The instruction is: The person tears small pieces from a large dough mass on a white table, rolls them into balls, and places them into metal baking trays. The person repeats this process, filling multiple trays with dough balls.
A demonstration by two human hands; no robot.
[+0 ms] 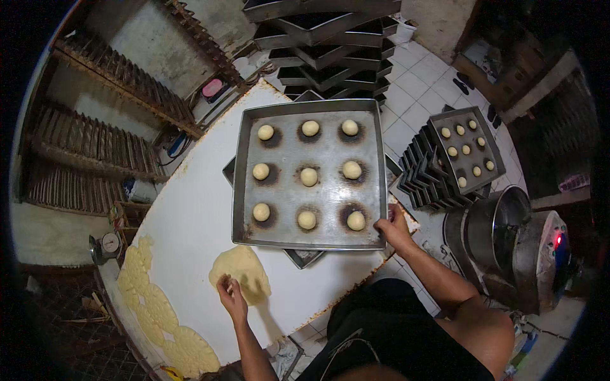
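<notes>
A square metal baking tray (329,147) holds several round dough balls (309,177) in rows and rests crosswise on another tray (305,257). My right hand (394,231) grips the tray's near right corner, fingers at the outer wall and thumb on the rim. Over the left edge of a flat piece of dough (248,276), my left hand (231,290) is held with its fingers slightly curled and apart; nothing shows in it. The dough lies on the white table (190,228), just below the tray.
Flattened dough sheets (157,309) lie along the table's left edge, near a dial scale (110,242). Crosswise stacks of trays stand beyond the table (329,62) and at right (421,176). A large metal mixing bowl (510,219) stands at the right.
</notes>
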